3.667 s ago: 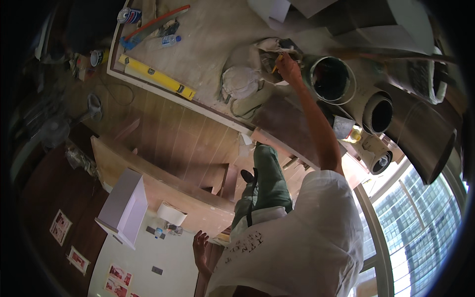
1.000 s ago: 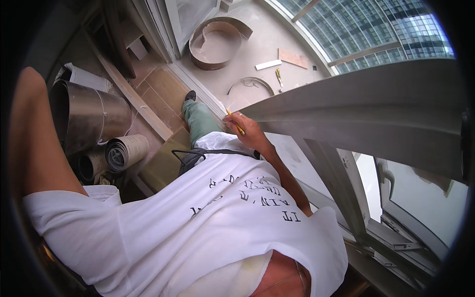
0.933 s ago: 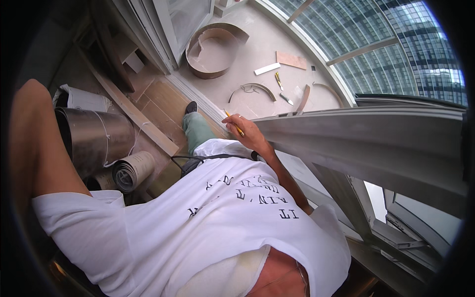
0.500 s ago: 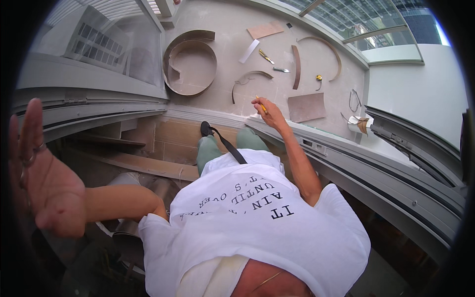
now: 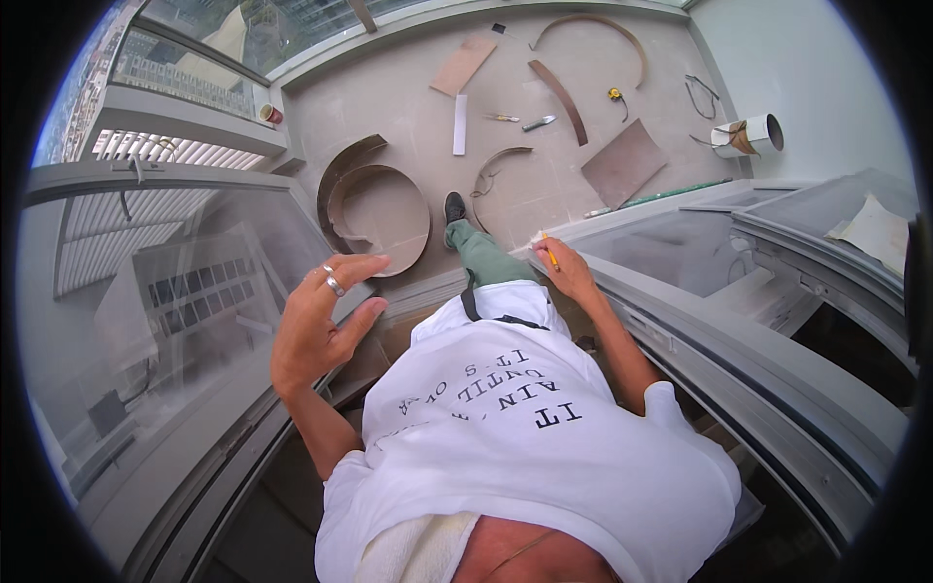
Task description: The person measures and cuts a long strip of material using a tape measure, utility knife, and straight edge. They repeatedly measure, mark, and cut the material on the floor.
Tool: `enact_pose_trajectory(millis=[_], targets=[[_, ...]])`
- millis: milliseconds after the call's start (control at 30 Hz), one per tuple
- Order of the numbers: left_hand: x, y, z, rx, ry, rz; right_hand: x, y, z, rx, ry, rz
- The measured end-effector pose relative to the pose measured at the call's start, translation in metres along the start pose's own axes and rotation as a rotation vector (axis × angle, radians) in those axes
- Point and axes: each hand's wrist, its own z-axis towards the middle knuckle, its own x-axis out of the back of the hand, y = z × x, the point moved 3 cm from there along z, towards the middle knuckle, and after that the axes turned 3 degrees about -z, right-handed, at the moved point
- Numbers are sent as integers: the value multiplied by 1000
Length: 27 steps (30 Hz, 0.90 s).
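My right hand (image 5: 573, 277) is closed around a yellow pencil (image 5: 552, 255), low over the frame of the balcony doorway. On the left, my left hand (image 5: 316, 335) is raised with nothing in it, its fingers apart and rings on it. Beyond it on the floor sits a large coil of brown curved band (image 5: 342, 167). A thin curved brown strip (image 5: 483, 173) lies ahead of my foot. Further out are a green-handled knife-like tool (image 5: 537, 123) and a slim yellowish tool (image 5: 501, 118).
A brown rectangular sheet (image 5: 625, 165), a curved strip (image 5: 561, 102), a pinkish board (image 5: 465, 64), a white strip (image 5: 460, 126) and a yellow tape measure (image 5: 614, 94) lie about the floor. A white roll (image 5: 748, 136) rests by the right wall. Glass door panels flank me.
My left hand has come from the far left in toward the coil. My body has moved forward, one foot now on the balcony floor. The pencil stays in my right hand.
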Motion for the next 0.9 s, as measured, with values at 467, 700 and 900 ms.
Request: enact_pose_trajectory(millis=[467,700,900], targets=[[31,-46,305,-241,-408,351,37,73,10,-563,319,240],[17,-77,402,-388,-687,327,-2,59,147,-498,731,238],[0,-101,483,-453,-975,475,-21,-7,275,-398,802,346]])
